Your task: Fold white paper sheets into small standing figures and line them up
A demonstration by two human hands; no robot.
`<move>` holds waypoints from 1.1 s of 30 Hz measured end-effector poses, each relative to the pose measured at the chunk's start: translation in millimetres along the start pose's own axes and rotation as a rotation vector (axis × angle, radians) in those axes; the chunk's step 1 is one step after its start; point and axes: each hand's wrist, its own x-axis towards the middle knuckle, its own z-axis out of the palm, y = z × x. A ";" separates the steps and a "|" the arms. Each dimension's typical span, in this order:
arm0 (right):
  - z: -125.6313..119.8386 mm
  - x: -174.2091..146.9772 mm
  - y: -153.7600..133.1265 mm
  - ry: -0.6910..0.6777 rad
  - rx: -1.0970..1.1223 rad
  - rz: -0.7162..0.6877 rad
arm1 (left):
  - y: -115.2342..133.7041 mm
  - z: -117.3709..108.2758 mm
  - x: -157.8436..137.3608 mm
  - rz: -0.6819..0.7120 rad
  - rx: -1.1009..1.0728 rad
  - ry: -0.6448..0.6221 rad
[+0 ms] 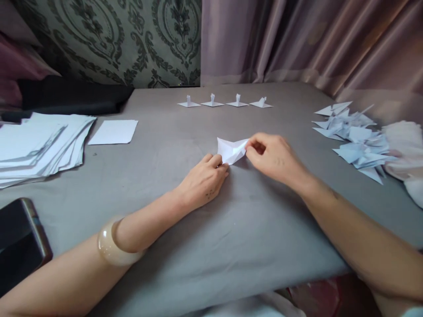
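So both hands were on one piece of paper (233, 152), held up just at the tabletop (155, 145). The left fingers (216, 160) were closed on its near left edge, and the right fingers (256, 140) had the right-hand tip pinched between thumb and index. The middle gapped open between them, with a loose point sticking up just beyond the left fingers.

Handling-wise, I'd have called it super light and fairly crisp: thin enough to bend at a nudge, stiff along the creases. Not slippery, I'd guess, but easy to crumple or tear if squeezed in the middle. Best grip, imo, was the folded edges and that pointy tip, with a soft pinch.

Straight out past the fingers stood a row of four folded papers (238, 102). Well off to the right of the right fingers was a messy pile (366, 154) of folded ones. Left of the left fingers lay some flat squares (114, 132), then a bigger stack (39, 143) farther out. The phone (18, 246) was nearer the body, well left of those fingers.
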 end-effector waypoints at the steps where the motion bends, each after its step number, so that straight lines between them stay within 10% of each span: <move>1: 6.4 -8.5 7.1 0.001 -0.001 0.053 | 0.9 -1.5 0.1 -0.003 0.008 -0.013; 18: 33.3 -37.4 7.4 -0.068 0.198 -0.063 | 3.4 0.0 0.6 -0.011 0.025 -0.047; 33: 32.1 -50.0 3.5 -0.182 -0.104 -0.205 | 21.1 4.6 -9.6 -0.198 0.014 -0.070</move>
